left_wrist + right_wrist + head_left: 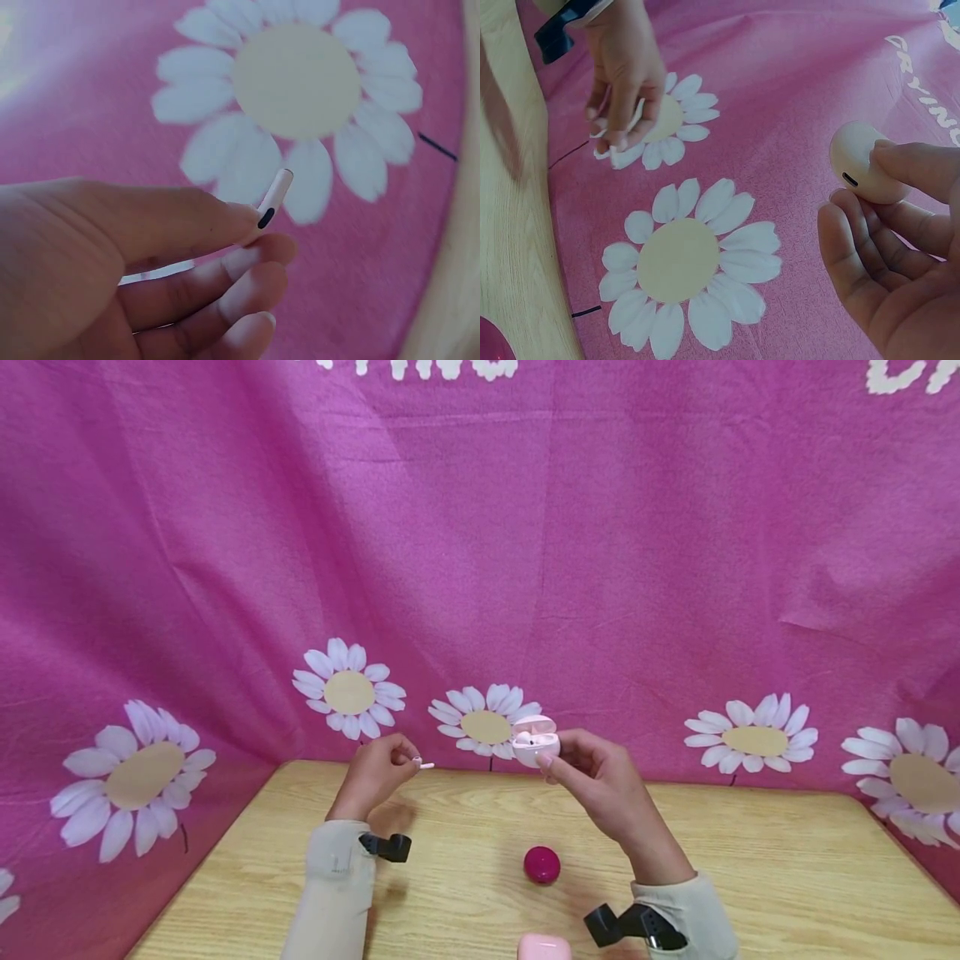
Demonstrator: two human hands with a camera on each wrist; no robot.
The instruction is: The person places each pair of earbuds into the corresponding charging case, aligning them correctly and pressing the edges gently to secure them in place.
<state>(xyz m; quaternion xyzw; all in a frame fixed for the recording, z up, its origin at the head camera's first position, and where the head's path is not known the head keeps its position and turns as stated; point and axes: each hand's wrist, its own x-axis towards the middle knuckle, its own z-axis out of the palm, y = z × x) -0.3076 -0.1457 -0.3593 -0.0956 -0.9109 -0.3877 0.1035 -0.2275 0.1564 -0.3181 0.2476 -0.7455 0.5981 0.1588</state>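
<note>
- Left hand (pixel 378 770): I see it raised above the table (pixel 750 860), left of the open case. Thumb and forefinger are pinched on a small white earbud (pixel 424 766); the other fingers curl loosely below. The left wrist view shows the earbud (pixel 271 201) stem poking out past the fingertips (pixel 247 217), with a dark oval mark on it.
- Earbud: held in the air, just left of the open case and apart from it.
- Open case (pixel 536 740): pale pink, lid up, held above the table's far edge. I make out something pale seated inside, too small to tell more. In the right wrist view the case (pixel 862 174) shows a dark slot on its rounded shell.
- Right hand (pixel 596 777): I see it gripping the open case from the right, thumb on one side and fingers curled round the other.
- Red case (pixel 542 865): round, shut, on the table below the open case, near the right forearm.
- Pink box (pixel 543 947): at the table's near edge, below the red case, cut off by the frame.
- Cloth (pixel 480 568): magenta with daisies, hanging behind the open case.
</note>
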